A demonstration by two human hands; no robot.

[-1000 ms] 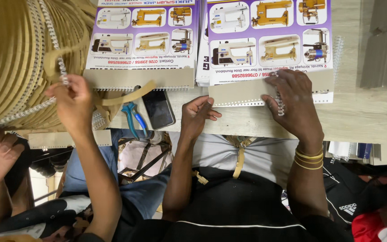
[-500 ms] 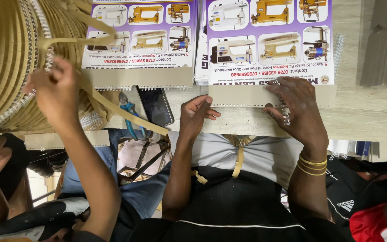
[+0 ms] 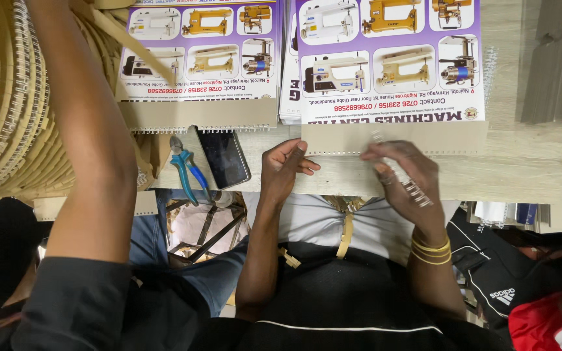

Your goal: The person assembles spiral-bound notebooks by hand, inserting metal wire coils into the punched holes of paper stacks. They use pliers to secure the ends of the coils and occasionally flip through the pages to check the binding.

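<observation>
Okay, my left hand (image 3: pixel 284 170) is loosely curled and empty; my right hand (image 3: pixel 403 174) pinches a wire coil (image 3: pixel 416 192) at the calendar (image 3: pixel 391 136) edge. Phone (image 3: pixel 224 158) and pliers (image 3: pixel 186 170) lie left. A co-worker's arm (image 3: pixel 89 143) hides part of the spool (image 3: pixel 8 97).

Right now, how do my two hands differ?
The right hand holds a short wire coil; the left hand holds nothing, fingers loosely curled. The right hand's wrist wears gold bangles; the left hand's wrist is bare. Both sit at the lower edge of the grey card strip.
</observation>
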